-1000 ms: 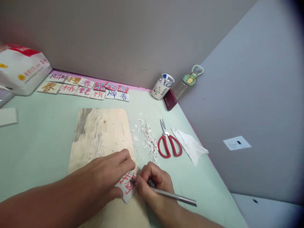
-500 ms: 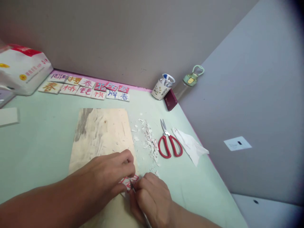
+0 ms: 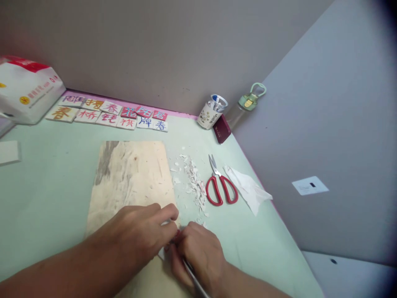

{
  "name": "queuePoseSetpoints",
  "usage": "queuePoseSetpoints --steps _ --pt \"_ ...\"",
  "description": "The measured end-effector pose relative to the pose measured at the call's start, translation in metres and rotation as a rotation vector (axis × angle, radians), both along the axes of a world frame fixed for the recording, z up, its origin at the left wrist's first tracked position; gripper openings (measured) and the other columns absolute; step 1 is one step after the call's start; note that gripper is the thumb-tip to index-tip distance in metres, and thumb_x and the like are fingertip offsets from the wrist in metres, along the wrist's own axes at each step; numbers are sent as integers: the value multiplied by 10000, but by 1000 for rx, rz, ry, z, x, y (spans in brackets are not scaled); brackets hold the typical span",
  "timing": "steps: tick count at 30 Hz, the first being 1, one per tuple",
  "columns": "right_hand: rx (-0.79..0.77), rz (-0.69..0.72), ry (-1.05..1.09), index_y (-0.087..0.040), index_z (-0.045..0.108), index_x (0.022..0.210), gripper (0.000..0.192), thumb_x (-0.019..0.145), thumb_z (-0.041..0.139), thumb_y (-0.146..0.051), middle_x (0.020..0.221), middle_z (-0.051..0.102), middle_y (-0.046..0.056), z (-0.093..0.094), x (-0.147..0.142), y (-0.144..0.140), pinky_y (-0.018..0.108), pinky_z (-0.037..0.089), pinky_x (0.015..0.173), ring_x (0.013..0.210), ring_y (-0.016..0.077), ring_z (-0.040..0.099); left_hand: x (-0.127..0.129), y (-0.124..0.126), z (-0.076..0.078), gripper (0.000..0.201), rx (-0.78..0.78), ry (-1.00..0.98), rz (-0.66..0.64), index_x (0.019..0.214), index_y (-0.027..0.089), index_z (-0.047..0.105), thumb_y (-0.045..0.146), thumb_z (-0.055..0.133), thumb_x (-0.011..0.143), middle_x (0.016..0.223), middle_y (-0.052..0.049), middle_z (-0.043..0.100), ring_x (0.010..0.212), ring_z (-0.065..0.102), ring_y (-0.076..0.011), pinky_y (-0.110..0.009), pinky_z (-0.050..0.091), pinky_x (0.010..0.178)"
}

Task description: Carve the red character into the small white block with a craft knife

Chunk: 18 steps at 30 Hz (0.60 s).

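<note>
My left hand [image 3: 141, 234] presses down on a small white tile with red carved characters [image 3: 169, 246], which is almost wholly hidden under both hands. It lies at the near right corner of a pale wooden board [image 3: 130, 178]. My right hand [image 3: 198, 256] is closed around a thin metal carving knife [image 3: 194, 279], its blade end tucked against the tile between the two hands. The knife's shaft runs back under my palm toward the bottom edge.
White shavings [image 3: 195, 186] are strewn right of the board, then red-handled scissors [image 3: 221, 188] and a crumpled tissue [image 3: 248, 188]. Finished character tiles [image 3: 108, 114] line the back wall, with a pen cup [image 3: 212, 112], a dark red booklet [image 3: 221, 129], a green-capped bottle [image 3: 248, 103] and a white bag [image 3: 27, 93].
My right hand has rolled over the tile and turned the knife from lying out to the right to pointing back toward me. The tile's red characters are now nearly covered.
</note>
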State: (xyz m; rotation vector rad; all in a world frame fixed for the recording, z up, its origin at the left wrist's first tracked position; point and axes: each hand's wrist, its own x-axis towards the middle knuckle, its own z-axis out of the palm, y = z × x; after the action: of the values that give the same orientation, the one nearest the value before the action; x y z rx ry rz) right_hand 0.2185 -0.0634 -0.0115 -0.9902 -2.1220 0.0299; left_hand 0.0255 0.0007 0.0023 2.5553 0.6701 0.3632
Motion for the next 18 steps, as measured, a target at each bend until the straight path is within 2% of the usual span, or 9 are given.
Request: queuePoseSetpoints --steps 4,8,13,18 --pt "-4 -31 -12 -248 483 815 262 994 499 -59 604 575 -25 3 -1 0 294 379 490 526 148 474 1 -5 -6 324 151 -49 -3 1010 211 618 -63 519 868 1029 -11 703 798 646 -188 -315 505 656" --pt "-24 -10 0 -247 480 821 256 984 514 -53 624 584 -16 2 0 0 288 390 492 531 151 480 5 -12 -23 288 265 -152 46 984 205 595 -38 502 862 984 -26 691 789 628 -220 -357 473 615" --pt "-62 -1 40 -245 475 838 249 968 522 -38 645 591 -8 0 0 -1 277 401 503 548 150 487 5 -12 -35 275 240 -178 66 1001 220 579 -8 458 906 1047 -38 708 817 646 -203 -328 487 639" --pt "-68 -4 26 -243 481 846 236 956 517 -37 645 582 -14 1 0 0 274 398 497 545 147 491 3 -3 -29 292 185 -179 63 1005 230 573 9 429 880 1042 -26 725 833 690 -169 -255 542 687"
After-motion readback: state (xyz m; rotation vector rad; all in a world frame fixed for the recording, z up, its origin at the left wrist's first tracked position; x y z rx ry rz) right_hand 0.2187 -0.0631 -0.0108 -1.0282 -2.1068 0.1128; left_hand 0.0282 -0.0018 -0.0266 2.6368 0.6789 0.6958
